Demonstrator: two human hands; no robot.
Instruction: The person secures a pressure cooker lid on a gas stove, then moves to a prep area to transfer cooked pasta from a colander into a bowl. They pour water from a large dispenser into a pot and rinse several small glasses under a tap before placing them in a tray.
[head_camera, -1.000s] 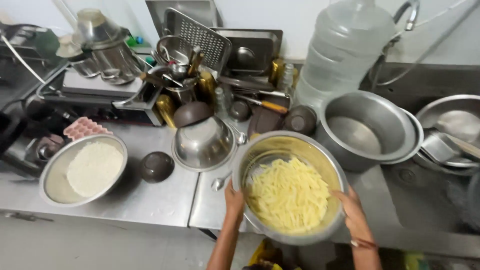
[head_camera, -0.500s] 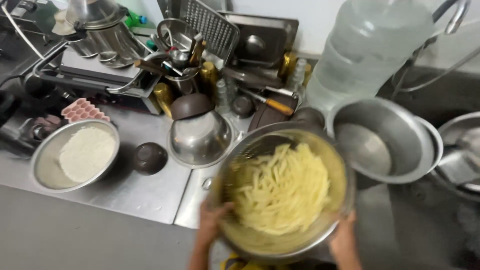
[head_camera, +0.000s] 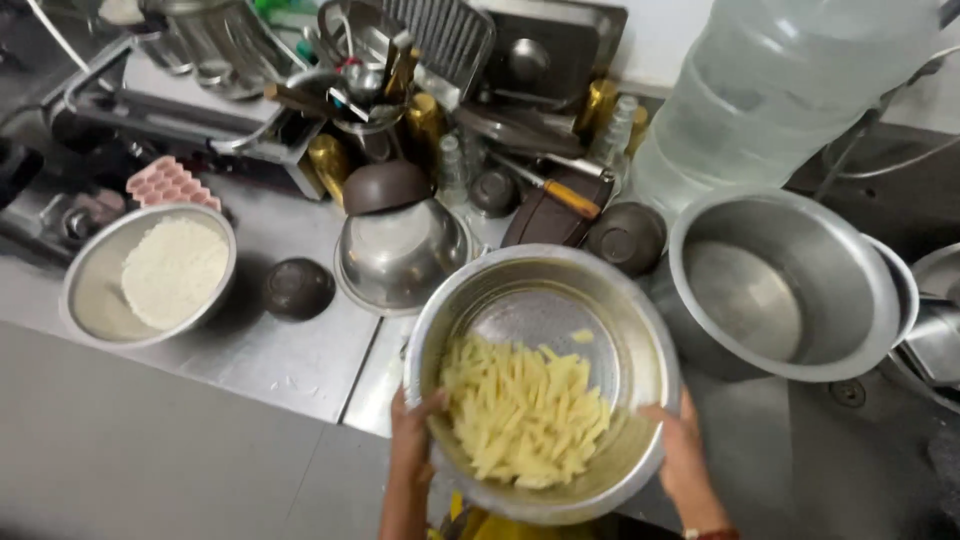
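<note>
I hold a round steel colander bowl (head_camera: 560, 290) tilted toward me, with pale yellow potato sticks (head_camera: 525, 415) heaped in its near half. My left hand (head_camera: 412, 435) grips the near left rim, thumb over the edge. My right hand (head_camera: 680, 450) grips the near right rim. The bowl hangs above the front edge of the steel counter (head_camera: 300, 360), apart from the other bowls.
A steel bowl of white flour (head_camera: 150, 272) stands at the left, with a small dark bowl (head_camera: 298, 288) beside it. An empty steel bowl (head_camera: 400, 255) sits behind, a large steel pot (head_camera: 785, 285) at the right, a big clear water jug (head_camera: 770, 100) behind it. Utensils crowd the back.
The colander bowl has tipped toward me and the potato sticks have slid from a spread layer into the near half. The view has moved closer to the counter.
</note>
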